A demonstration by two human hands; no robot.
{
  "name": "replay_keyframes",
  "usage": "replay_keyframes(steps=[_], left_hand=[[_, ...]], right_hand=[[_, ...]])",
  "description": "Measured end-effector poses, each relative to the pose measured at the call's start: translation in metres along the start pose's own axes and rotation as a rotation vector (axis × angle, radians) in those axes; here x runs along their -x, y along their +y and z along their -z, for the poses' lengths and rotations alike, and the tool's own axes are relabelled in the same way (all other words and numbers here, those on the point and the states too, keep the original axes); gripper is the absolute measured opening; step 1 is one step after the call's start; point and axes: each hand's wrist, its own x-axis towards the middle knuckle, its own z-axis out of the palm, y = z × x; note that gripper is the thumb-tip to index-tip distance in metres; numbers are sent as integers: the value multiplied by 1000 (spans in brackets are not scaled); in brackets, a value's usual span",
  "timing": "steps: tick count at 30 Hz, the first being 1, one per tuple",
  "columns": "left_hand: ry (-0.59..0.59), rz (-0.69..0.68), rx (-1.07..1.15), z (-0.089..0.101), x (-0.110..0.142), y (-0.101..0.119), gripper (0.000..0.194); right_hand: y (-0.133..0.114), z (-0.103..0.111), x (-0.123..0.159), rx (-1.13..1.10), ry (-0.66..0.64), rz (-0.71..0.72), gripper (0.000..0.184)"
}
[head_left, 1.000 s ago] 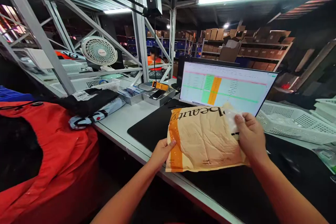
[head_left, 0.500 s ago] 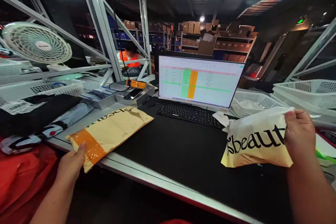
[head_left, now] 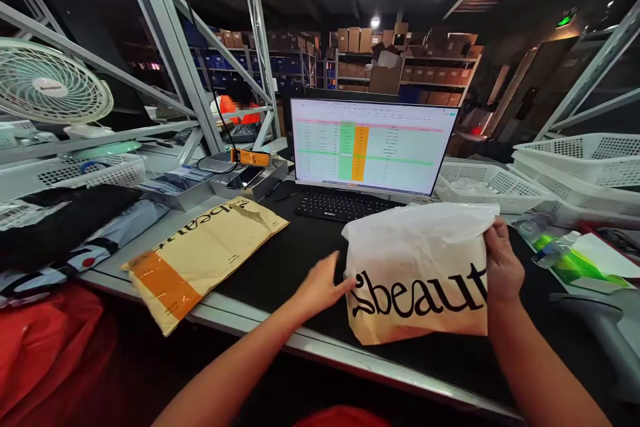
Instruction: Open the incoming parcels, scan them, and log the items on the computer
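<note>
A white-to-peach plastic mailer bag with large black lettering is held up over the black desk mat by its right side. My right hand grips that edge, the thumb pressed on the front. My left hand is beside the bag's left edge with fingers apart, its thumb in front of the bag; whether it touches is unclear. To the left lies a yellow padded envelope with an orange band and a torn patch, its near end jutting over the desk's front edge.
A monitor showing a spreadsheet stands behind a black keyboard. On the right are white baskets and a grey barcode scanner. Black clothing in packaging lies at left, below a fan. A person in orange is farther back.
My left hand has let go of the yellow envelope and moved right to the mailer bag. My right hand has brought the bag leftward, nearer the middle. The view has shifted slightly.
</note>
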Motion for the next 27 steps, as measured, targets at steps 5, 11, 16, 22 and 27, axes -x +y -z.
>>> replay_keyframes(steps=[5, 11, 16, 22, 27], left_hand=[[-289, 25, 773, -28, -19, 11, 73], [64, 115, 819, 12, -15, -7, 53], [190, 127, 598, 42, -5, -8, 51], [458, -465, -8, 66, 13, -16, 26], [694, -950, -488, 56, 31, -39, 22]], right_hand=[[-7, 24, -2, -145, -138, -148, 47], [-4, 57, -24, -72, -331, -424, 66], [6, 36, -15, -32, -551, -424, 75], [17, 39, -21, 369, -667, 140, 36], [55, 60, -5, 509, -716, 641, 28]])
